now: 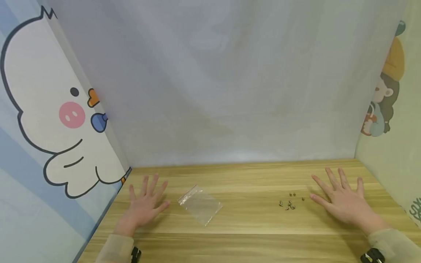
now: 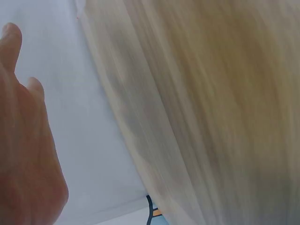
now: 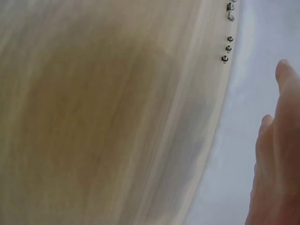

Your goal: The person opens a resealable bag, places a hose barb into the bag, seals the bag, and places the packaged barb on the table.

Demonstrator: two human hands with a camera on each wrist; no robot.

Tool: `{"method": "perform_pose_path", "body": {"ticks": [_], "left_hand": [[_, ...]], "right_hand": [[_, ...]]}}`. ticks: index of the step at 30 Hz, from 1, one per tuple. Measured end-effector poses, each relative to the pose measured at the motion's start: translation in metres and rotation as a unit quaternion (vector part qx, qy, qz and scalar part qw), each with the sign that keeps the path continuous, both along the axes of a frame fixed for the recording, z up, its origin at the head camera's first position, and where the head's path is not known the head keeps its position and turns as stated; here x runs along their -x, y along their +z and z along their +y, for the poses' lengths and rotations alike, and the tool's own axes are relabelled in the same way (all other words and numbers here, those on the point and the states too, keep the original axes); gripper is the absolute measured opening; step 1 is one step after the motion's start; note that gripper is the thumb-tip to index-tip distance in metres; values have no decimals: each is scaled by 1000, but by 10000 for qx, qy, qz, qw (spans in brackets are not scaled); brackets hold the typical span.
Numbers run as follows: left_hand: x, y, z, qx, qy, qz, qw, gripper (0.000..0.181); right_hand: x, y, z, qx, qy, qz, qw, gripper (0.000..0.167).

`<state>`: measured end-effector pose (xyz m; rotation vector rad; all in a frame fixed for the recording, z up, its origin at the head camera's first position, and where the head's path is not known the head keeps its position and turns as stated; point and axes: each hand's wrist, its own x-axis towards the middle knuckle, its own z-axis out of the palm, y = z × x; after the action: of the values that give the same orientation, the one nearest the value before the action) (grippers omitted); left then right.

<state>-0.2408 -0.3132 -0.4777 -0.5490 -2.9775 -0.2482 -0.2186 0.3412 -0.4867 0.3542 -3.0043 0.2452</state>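
A clear zip bag (image 1: 200,205) lies flat on the wooden table, just right of the left hand (image 1: 144,207). That hand has its fingers spread and holds nothing; part of it shows in the left wrist view (image 2: 28,154). Several small metal screws (image 1: 290,204) lie loosely grouped left of the right hand (image 1: 346,204), whose fingers are also spread with nothing in them. In the right wrist view a few screws (image 3: 228,48) show near the table's edge, with the right hand (image 3: 279,154) at the right border.
The wooden table (image 1: 243,244) meets a grey-white cloth (image 1: 230,91) at its back edge. On the left stands a blue panel with a white cartoon figure (image 1: 39,73); a pale green panel (image 1: 401,157) with a cartoon figure stands on the right.
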Motion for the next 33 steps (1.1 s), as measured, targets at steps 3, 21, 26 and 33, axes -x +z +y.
{"method": "perform_pose_path", "body": {"ticks": [3, 21, 26, 33], "left_hand": [[2, 1, 5, -98, -145, -8, 9998, 80], [5, 0, 94, -1308, -533, -214, 9897, 62], [4, -5, 121, -1433, -526, -488, 9871, 54], [3, -7, 140, -1297, -586, -369, 9891, 50]], "right_hand": [[0, 2, -2, 70, -5, 61, 10000, 79], [0, 22, -68, 1975, 216, 159, 9799, 59], [3, 18, -99, 2343, 484, 252, 9706, 51], [8, 9, -127, 2747, 808, 160, 9580, 35]]}}
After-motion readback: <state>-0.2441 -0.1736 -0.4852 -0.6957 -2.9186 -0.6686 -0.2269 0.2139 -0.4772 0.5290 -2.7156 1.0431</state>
